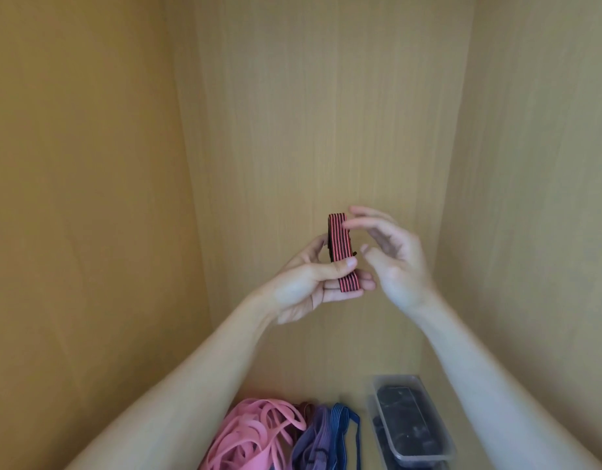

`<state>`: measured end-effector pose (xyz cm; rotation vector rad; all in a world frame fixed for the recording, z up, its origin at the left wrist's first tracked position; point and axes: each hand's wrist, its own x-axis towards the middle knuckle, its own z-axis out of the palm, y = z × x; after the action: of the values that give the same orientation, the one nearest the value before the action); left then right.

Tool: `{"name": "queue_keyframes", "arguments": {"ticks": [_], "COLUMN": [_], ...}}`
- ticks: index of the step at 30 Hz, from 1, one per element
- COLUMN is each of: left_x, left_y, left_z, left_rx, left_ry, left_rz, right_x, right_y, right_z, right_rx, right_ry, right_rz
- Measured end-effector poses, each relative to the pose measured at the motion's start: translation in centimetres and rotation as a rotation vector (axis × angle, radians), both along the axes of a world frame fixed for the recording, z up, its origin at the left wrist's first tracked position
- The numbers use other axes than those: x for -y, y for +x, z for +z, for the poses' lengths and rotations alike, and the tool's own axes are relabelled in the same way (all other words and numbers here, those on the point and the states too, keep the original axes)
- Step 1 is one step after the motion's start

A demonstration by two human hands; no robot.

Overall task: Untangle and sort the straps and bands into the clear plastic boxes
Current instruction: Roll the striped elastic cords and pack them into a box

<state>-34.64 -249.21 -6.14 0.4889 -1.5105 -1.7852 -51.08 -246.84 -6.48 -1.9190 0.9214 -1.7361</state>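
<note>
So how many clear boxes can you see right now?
1 for certain: the clear box at bottom right, dark items inside. Another may lie under it, partly hidden.

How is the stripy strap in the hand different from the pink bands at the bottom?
The striped strap is red with black lines; the pink bands are plain pink. The striped strap is folded flat and held by the left hand; the pink bands lie in a tangled heap. Both are flat bands.

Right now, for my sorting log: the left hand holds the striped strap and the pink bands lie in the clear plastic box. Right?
No. The head view shows the pink bands loose outside the clear plastic box, to its left; the left hand does hold the striped strap.
</note>
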Motion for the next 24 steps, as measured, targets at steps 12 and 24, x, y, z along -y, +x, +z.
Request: {"name": "queue_keyframes", "arguments": {"ticks": [12,24], "left_x": [0.6,1.6], "left_y": [0.2,0.9], "left_z": [-1.0,-2.0], "left_rx": [0.226,0.132], "left_ry": [-0.213,0.037], "left_rz": [-0.005,0.073], "right_x": [0.0,-0.2], "right_y": [-1.1,0.6], "right_z": [0.8,-0.6], "right_rx": [-0.127,-0.128], "right_ry": [0.230,0.143], "right_rz": [-0.019,-0.137]}}
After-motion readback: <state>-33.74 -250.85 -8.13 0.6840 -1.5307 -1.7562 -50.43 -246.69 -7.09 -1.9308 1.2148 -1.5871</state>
